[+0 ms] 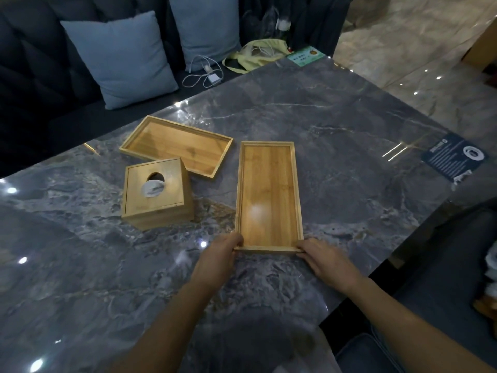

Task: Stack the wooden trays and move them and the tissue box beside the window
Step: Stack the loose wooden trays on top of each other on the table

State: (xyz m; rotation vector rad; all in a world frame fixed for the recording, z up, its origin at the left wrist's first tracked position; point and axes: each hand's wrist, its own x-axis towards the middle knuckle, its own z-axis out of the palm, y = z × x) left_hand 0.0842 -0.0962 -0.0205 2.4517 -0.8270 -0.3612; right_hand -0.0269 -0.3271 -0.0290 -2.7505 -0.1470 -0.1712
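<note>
Two shallow wooden trays lie on the grey marble table (336,135). The near tray (269,195) points away from me, lengthwise. My left hand (217,259) grips its near left corner and my right hand (325,261) grips its near right corner. The far tray (176,145) lies slanted behind and to the left, untouched. A square wooden tissue box (157,193) with a round hole and white tissue showing stands left of the near tray, its back corner touching or overlapping the far tray's front edge.
A dark sofa (40,84) with two blue cushions (118,59) runs along the table's far left side, with a white charger cable and a yellow bag on it. A dark card (454,157) and a green card (305,55) lie at table edges. Shiny floor at right.
</note>
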